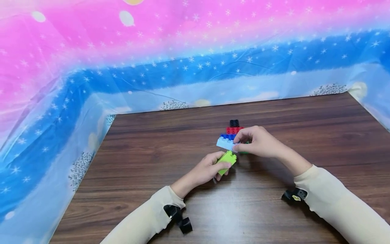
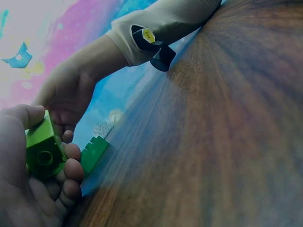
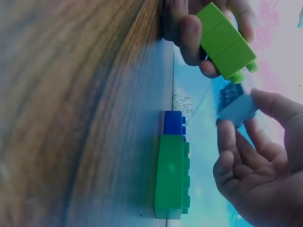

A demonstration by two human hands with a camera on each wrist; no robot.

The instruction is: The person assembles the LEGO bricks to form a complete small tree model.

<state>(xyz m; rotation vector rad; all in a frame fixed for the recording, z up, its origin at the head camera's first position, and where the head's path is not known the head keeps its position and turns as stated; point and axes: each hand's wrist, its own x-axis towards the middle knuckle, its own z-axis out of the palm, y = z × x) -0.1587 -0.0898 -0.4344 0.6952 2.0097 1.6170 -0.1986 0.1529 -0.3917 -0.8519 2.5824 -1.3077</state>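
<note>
My left hand (image 1: 208, 169) grips a lime-green stack of toy building bricks (image 1: 226, 163) between thumb and fingers. In the right wrist view, seams cross the stack (image 3: 226, 45) and its studs point toward the other hand. My right hand (image 1: 260, 141) pinches a light blue brick (image 1: 224, 143), held just beyond the lime stack. The right wrist view shows a narrow gap between the light blue brick (image 3: 238, 109) and the lime studs. Behind the right hand, a green brick (image 3: 170, 175) lies on the table, mostly hidden in the head view.
A dark blue brick (image 1: 226, 136), a red brick (image 1: 234, 130) and a black brick (image 1: 234, 123) sit in a row on the brown wooden table (image 1: 152, 145). A pink and blue patterned cloth (image 1: 182, 67) hangs behind the table. Black cameras (image 1: 179, 218) are strapped at both wrists.
</note>
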